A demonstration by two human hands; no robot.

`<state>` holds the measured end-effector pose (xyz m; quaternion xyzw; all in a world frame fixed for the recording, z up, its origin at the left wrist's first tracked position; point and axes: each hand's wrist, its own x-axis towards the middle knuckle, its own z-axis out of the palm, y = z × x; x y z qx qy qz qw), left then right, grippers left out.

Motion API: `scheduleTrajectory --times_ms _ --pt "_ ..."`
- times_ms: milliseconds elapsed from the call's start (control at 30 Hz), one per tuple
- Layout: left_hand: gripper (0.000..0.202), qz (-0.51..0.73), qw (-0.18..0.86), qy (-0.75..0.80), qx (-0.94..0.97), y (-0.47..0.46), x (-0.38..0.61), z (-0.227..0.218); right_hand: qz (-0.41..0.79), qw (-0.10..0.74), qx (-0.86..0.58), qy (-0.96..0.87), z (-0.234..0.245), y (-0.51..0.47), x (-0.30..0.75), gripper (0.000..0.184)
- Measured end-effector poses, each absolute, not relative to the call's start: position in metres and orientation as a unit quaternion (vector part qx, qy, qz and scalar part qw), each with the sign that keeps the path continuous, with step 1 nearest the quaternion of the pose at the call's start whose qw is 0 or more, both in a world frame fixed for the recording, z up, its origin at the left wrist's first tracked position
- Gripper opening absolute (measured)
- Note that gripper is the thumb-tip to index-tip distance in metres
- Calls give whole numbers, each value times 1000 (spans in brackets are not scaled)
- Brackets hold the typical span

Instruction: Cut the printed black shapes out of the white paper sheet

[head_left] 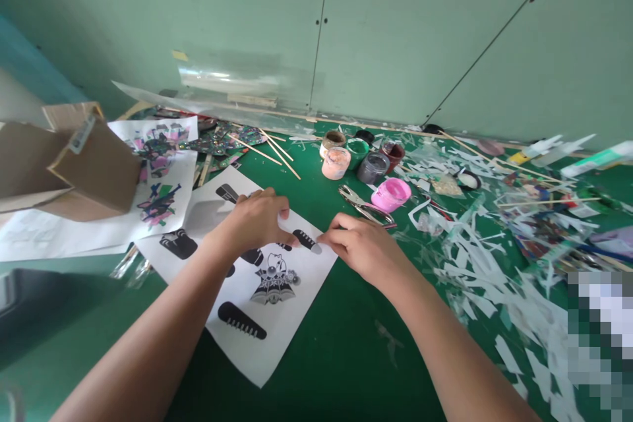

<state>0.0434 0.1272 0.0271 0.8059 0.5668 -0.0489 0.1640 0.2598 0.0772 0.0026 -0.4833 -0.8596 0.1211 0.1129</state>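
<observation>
A white sheet of paper (307, 285) with black-and-grey printed shapes lies at an angle on the green tabletop, its front corner toward me. My left hand (254, 216) rests on its upper part, thumb and index finger apart, covering some of the print. With fingertips pressed together, my right hand (359, 244) pinches the sheet's right edge beside a small dark printed shape. Just beyond that hand lie a metal plier-like tool (363, 206) and an open jar of pink paint (391, 194).
Several open paint jars (373, 167) stand behind the sheet, near thin wooden sticks (279, 153). A cardboard box (99, 171) sits on colour-printed sheets (165, 204) at left. Paper and plastic scraps (487, 277) litter the right side, with glue tubes (539, 148) behind. A green wall closes the back.
</observation>
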Motion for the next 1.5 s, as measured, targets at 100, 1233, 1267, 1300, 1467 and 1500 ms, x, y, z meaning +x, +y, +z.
scheduleTrajectory --times_ms 100,1233,1267,1300,1467,1500 --pt "44 -49 164 567 805 127 43 28 147 118 -492 -850 2 77 260 41" --pt "42 4 110 592 798 126 47 28 197 193 -565 -778 20 77 283 18" --pt "38 12 111 577 809 127 48 27 197 195 -562 -779 17 77 280 18" --pt "34 18 118 559 820 128 48 26 195 189 -562 -781 14 77 277 18" --pt "24 29 157 528 834 132 49 21 164 180 -568 -786 1 77 264 17" --pt "25 28 155 532 832 131 49 21 156 182 -570 -786 -1 77 262 16"
